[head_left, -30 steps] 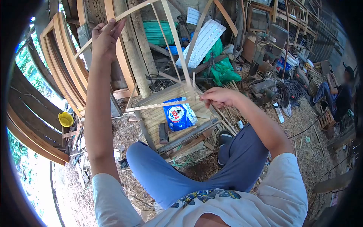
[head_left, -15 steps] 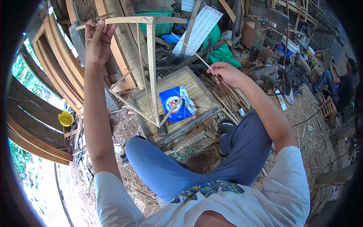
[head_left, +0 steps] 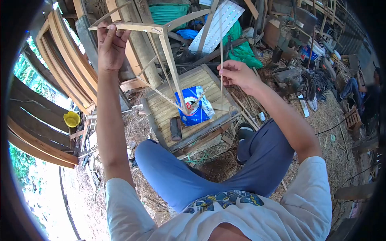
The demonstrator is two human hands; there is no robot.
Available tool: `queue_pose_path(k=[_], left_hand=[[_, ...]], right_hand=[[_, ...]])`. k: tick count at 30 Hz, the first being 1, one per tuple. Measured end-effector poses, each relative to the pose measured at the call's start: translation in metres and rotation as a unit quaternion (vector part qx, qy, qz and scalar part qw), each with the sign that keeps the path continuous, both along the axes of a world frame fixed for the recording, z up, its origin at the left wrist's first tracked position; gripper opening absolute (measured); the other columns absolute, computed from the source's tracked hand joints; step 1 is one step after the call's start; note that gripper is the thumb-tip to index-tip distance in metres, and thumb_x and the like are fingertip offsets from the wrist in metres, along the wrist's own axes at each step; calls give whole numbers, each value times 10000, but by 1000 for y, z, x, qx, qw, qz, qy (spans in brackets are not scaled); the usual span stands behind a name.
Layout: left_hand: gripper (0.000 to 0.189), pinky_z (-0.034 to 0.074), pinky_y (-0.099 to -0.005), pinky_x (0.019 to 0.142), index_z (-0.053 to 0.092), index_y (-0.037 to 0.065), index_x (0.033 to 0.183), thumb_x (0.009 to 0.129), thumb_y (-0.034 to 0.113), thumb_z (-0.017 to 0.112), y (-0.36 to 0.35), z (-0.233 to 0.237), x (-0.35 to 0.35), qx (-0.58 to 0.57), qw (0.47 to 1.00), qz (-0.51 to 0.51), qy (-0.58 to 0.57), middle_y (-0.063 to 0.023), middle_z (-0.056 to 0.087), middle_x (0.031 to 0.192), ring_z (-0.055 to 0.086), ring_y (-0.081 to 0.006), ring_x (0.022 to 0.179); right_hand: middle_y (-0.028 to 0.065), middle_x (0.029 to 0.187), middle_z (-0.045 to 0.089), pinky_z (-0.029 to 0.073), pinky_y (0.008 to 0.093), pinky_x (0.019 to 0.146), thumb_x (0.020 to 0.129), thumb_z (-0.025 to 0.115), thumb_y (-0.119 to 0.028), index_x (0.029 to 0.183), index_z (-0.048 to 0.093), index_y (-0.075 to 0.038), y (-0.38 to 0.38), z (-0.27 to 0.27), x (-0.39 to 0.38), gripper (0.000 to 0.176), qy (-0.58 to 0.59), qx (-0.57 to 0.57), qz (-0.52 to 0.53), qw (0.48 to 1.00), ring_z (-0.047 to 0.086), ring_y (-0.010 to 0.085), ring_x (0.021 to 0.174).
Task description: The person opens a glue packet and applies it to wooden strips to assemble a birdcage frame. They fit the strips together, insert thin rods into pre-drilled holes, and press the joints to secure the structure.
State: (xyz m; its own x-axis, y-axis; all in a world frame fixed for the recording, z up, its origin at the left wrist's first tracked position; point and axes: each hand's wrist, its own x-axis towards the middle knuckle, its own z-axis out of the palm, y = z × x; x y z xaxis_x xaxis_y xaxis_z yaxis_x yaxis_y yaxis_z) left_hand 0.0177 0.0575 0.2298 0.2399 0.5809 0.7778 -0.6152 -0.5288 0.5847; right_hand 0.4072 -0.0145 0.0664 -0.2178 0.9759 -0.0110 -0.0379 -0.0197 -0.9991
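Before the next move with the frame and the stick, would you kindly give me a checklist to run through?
1. Frame held by the left hand: ok.
2. Stick held by the right hand: ok.
3. Frame joints firm: cannot tell.
4. Stick's upper end apart from the frame: cannot tell.
5. Table free of loose things: not ok; the blue bag and dark block lie on it.

Wooden frames (head_left: 60, 44) stand left of the left grip (head_left: 111, 46), with a yellow container (head_left: 72, 119) lower down. A green ribbed crate (head_left: 168, 13) lies to its right. Beyond the right grip (head_left: 238, 77), a white perforated panel (head_left: 231, 19) slants beside green sheeting (head_left: 246, 57); a person (head_left: 370, 100) is far right
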Motion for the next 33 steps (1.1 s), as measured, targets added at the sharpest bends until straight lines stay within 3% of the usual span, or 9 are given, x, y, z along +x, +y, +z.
queue_pose_path(k=[3,8,11,19,23,26,29,32,33], left_hand=[[166,571,-452,1001,519,155,1151,1020,76,586,3,-10,-4,-36,999,26,-22,-58,694,1077,694,-221,1033],[159,567,-489,994,521,166,1124,1010,94,606,-4,-15,-2,-54,996,48,-49,-42,687,1040,697,-235,991],[153,574,-433,945,551,177,1135,1010,111,608,-11,-14,3,-54,993,84,-68,-51,675,1083,672,-226,1063],[144,592,-414,896,547,166,1152,1026,118,596,-26,-22,25,-45,985,126,-108,-43,673,1056,680,-207,968],[201,594,-415,896,519,158,1199,1023,117,605,-21,-26,24,-24,988,114,-104,-48,662,1077,680,-219,965],[234,589,-407,896,499,164,1238,1028,133,598,-22,-26,27,-42,976,186,-107,-64,654,1099,679,-234,957],[287,578,-429,911,455,183,1291,1037,164,587,-27,-31,30,-21,983,159,-86,-79,642,1131,674,-250,974],[393,572,-513,923,335,215,1349,1042,180,579,-52,-46,56,14,976,202,-79,-88,609,1180,673,-323,1046],[494,549,-509,926,234,219,1405,1047,218,574,-61,-52,64,-28,965,247,-80,-140,581,1268,663,-338,1076]], right_hand=[[33,952,659,596,311,774,999,639,-88,1091,623,-33,-9,-2,-21,108,57,25,12,998,675,132,870],[46,999,645,614,302,828,1013,607,-62,1092,594,-15,-14,-16,-49,93,-9,117,14,993,684,129,901],[50,978,647,609,290,808,1005,605,-32,1085,591,-2,-8,-25,-57,86,0,166,14,986,690,128,894],[78,918,686,592,270,765,986,623,-14,1059,611,25,-7,-33,-72,83,-64,252,12,966,706,127,860],[92,925,705,594,280,771,982,628,-15,1055,612,29,-7,-33,-74,87,-56,235,20,970,714,133,868],[99,934,711,597,288,774,980,630,-16,1053,614,31,-8,-30,-75,88,-62,236,22,970,720,144,869],[105,931,716,597,292,774,979,632,-19,1050,616,31,-7,-30,-76,88,-72,242,20,967,723,152,864],[104,919,718,593,295,765,978,636,-24,1044,616,27,-6,-30,-77,86,-83,243,18,966,727,155,853],[103,914,719,591,295,761,978,638,-27,1042,616,25,-5,-31,-78,86,-88,244,18,966,727,155,849]])
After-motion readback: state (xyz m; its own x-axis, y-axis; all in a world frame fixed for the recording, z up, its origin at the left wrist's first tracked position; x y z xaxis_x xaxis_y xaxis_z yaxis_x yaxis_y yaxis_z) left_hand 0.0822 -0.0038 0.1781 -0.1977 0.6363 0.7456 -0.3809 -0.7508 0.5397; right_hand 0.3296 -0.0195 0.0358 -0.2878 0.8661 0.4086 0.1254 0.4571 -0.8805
